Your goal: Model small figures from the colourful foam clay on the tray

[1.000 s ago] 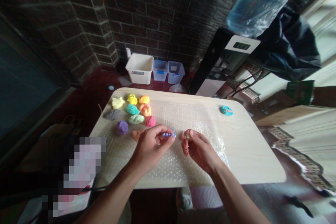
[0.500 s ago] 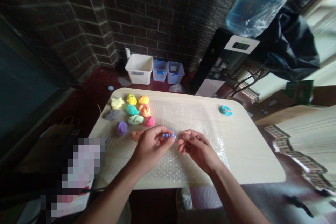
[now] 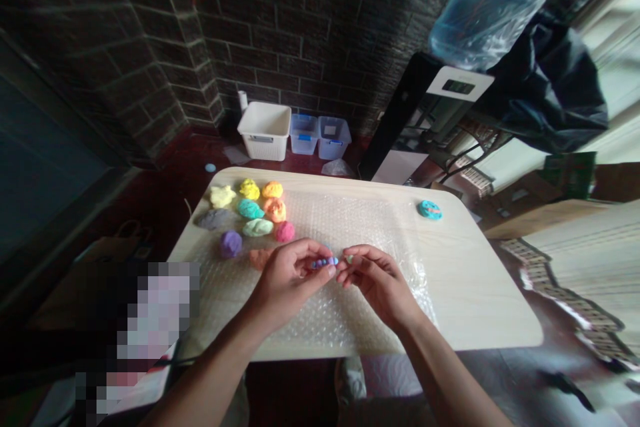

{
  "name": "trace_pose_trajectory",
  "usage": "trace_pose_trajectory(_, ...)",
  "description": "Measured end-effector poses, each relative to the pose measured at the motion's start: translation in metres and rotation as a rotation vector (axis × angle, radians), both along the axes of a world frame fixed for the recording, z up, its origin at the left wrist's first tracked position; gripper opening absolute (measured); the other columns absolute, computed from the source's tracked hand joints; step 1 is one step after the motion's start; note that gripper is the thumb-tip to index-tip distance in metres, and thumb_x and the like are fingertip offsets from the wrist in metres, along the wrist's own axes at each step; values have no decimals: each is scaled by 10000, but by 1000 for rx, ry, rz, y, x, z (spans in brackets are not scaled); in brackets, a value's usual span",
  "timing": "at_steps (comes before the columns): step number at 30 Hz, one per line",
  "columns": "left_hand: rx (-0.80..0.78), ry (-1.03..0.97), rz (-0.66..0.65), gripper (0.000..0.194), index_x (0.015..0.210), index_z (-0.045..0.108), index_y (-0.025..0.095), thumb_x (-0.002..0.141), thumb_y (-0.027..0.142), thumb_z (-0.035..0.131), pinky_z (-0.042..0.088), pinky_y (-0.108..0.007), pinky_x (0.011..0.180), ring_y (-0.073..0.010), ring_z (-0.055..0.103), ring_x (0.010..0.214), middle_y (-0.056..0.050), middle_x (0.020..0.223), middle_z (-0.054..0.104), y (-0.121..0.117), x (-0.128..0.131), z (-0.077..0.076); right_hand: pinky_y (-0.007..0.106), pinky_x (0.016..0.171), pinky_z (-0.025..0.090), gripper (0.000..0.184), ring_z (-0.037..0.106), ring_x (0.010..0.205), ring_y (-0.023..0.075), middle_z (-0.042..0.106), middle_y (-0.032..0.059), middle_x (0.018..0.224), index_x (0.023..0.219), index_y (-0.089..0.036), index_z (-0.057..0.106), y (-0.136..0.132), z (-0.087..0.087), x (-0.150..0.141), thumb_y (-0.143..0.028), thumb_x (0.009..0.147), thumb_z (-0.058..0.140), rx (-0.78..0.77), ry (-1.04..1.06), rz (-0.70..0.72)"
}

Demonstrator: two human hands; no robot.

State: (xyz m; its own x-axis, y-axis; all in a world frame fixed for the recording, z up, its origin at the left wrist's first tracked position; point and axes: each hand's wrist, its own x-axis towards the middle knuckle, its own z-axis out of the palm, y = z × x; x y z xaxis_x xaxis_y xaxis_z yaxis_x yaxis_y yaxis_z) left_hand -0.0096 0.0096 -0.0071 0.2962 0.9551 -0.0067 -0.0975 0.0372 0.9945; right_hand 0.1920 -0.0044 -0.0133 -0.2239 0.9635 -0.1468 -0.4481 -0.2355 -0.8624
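Centrally, above a clear sheet of bubble wrap (image 3: 350,220) spread on the pale wood-grain tabletop (image 3: 480,300), the person's 2 hands are close together but apart. The left hand (image 3: 290,273) pinches a short row of small blue and purple beads (image 3: 325,262) between thumb and forefinger, the row pointing toward the other hand. The right hand (image 3: 375,277) has its fingertips drawn together on a tiny pale green piece (image 3: 349,259), just beside the end of the row; whether the 2 touch cannot be told.

Beyond and to the left of the left hand sit 10 soft, clay-like lumps. A pale yellow lump (image 3: 223,197), a bright yellow lump (image 3: 249,189) and a yellow-orange lump (image 3: 273,189) are farthest back. Nearer are a grey lump (image 3: 213,219), a teal lump (image 3: 251,209), an orange lump (image 3: 275,209), a pale green lump (image 3: 257,227), a pink lump (image 3: 285,231) and a purple lump (image 3: 231,244). A brownish-orange lump (image 3: 260,258) is partly hidden by the left hand. Well apart, near the far right corner, lies a flat turquoise disc with an orange-pink strip (image 3: 431,209)
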Motion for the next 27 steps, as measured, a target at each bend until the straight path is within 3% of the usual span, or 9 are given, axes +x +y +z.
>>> trace_pose_trajectory(9,10,38,13,211,1020,745,167,871,305,799,578,-324,833,-219,738,954,-76,1002,772,1,-1,-2,194,464,448,278,648,514,109,734,-3,676,825,-201,697,-2,2,1,-389,863,898,9,-36,46)
trace_pose_trajectory(17,10,5,-18,207,1020,739,160,871,290,798,582,-333,857,-226,748,968,-82,1010,780,-1,0,1,276,716,510,250,638,726,126,776,12,822,979,-235,869,0,-4,0,-361,785,962,59,-101,-73)
trace_pose_trajectory(27,15,19,-16,207,1039,749,168,887,299,795,597,-331,861,-232,761,979,-89,1035,795,-1,0,0,287,740,515,192,637,748,137,778,14,852,963,-243,857,-1,-8,1,-301,804,948,98,-142,-45)
